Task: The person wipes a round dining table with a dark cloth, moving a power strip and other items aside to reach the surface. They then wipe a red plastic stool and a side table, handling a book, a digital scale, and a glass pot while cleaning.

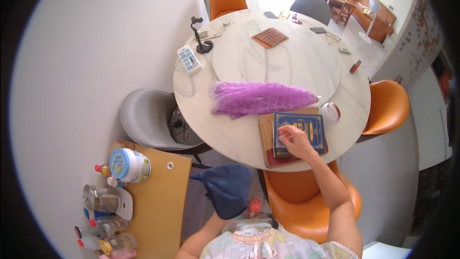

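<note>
My right hand (297,142) is over a blue book (311,121) with gold decoration, its fingers loosely bent and slightly apart. Nothing shows in its grasp, and whether it touches the cover is unclear. The blue book tops a stack; a larger tan and red book (266,139) sticks out below. A dark blue cloth (227,187) drapes over my left hand, hiding its fingers, and is held up beside the wooden cabinet, away from the table. Just beyond the books lies a bunched purple sheer fabric (263,99). To their right stands a white mug (330,112).
The round marble table (196,100) bears a brown block-patterned item (270,37), a black phone stand (204,46) and a pill organizer (189,60). An orange chair (297,206) stands close in front. Left, a wooden cabinet (165,192) carries a white tub (130,165), a kettle (103,198) and bottles.
</note>
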A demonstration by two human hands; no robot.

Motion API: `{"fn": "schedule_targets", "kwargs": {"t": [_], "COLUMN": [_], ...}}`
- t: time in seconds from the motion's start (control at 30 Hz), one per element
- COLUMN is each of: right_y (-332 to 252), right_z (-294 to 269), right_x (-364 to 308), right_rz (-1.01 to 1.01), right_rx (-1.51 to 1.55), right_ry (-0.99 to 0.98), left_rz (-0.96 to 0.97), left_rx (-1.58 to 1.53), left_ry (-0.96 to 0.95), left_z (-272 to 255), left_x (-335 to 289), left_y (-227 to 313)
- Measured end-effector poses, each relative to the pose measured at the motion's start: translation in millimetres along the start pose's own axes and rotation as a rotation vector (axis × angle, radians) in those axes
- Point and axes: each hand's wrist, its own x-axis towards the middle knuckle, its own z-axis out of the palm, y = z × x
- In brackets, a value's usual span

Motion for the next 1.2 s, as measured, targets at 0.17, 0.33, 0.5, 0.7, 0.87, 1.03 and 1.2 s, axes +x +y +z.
{"fn": "schedule_targets", "kwargs": {"t": [0.17,0.33,0.5,0.7,0.87,1.03,1.2], "right_y": [41,89,141,157,126,-21,-131], "right_z": [-34,-45,-55,-56,-67,-34,28], "right_x": [83,164,197,178,200,254,279], "right_rz": [0.15,0.368,0.581,0.461,0.368,0.483,0.557], "right_rx": [-0.486,-0.781,-0.827,-1.004,-0.847,-0.473,-0.369], "right_ry": [0.084,-0.098,-0.412,-0.338,-0.33,-0.528,-0.779], "left_rz": [0.228,0.286,0.265,0.192,0.141,0.397,0.198], "left_rx": [-0.202,-0.22,0.08,0.341,0.39,0.974,0.582], "left_ry": [-0.074,-0.108,-0.257,-0.223,-0.126,-0.015,-0.159], "left_z": [-18,-40,-85,-122,-127,-34,-67], "left_x": [78,123,146,170,157,113,122], "left_y": [-13,-49,-99,-121,-135,-189,-168]}}
